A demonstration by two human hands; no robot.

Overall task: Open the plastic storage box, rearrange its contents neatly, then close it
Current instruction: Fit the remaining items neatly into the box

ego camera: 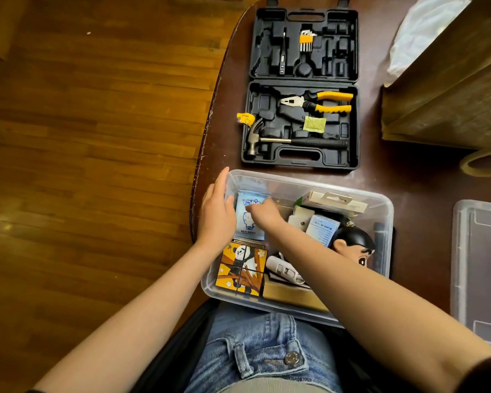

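Clear storage box (383,222), pale blue packet (245,222), orange panda-print cube (240,269), black toolcase (349,123), yellow-handled pliers (321,102).

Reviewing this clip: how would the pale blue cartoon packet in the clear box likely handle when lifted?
The pale blue packet looks like a thin soft pouch, so it is probably light and floppy. Its glossy face may be a little slippery. Standing on edge between the left hand and right hand, it would likely flop over if released.

Both forearms reach forward and converge. Left hand (216,215) upright on edge, fingers straight and together, pointing away. Right hand (262,212) knuckles up, fingers curled down, tips hidden; grip state unclear.
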